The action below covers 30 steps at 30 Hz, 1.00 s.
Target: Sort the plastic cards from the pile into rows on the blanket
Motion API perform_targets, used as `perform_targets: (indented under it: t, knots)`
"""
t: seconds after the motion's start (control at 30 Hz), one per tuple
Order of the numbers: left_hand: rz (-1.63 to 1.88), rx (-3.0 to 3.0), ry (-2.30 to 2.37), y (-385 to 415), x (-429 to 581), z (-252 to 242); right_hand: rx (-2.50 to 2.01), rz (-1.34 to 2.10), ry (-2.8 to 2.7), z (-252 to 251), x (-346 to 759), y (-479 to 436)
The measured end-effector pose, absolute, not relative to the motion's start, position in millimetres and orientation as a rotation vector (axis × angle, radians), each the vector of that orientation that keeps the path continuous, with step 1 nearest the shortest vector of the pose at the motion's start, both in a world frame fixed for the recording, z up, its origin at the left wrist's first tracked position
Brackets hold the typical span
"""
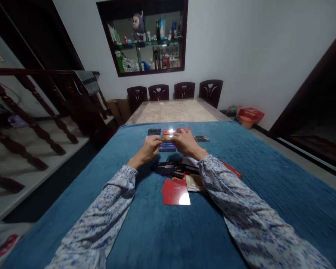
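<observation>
My left hand (151, 147) and my right hand (185, 142) are over the far part of the blue cloth, fingers pinched at opposite ends of a gold card (166, 138). Just nearer than it is a blue card (168, 144), and just beyond it a shiny red card (168, 132). A black card (154, 132) lies to the left. Another dark card (203, 138) is right of my right hand. Nearer me is a loose heap with black cards (165, 167), red cards (176, 194) and a cream-gold card (194, 183). My right sleeve hides part of the heap.
The blue cloth (123, 231) covers the near part of a long table (173, 110). Several dark chairs (184, 90) stand at its far end. A wooden railing (30, 104) runs on the left. A red bag (250, 115) is on the floor at right.
</observation>
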<state>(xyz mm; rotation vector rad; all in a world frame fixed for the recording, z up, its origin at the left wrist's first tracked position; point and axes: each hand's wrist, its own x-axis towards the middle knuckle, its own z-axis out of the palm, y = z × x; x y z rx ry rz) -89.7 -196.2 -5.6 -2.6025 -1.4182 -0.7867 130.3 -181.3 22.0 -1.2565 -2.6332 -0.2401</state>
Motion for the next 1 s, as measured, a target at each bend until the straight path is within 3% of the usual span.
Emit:
perform_targets:
  t: [0.6, 1.0]
  knots:
    - [-0.64, -2.577, -1.464, -272.6, -105.2, -44.8, -1.083, -0.298, -2.695, 7.4, 145.9, -224.8]
    - [-0.481, -2.663, -1.456, -282.1, -109.6, -53.7, -1.06, -0.23, -2.834, -5.6, 136.5, -238.6]
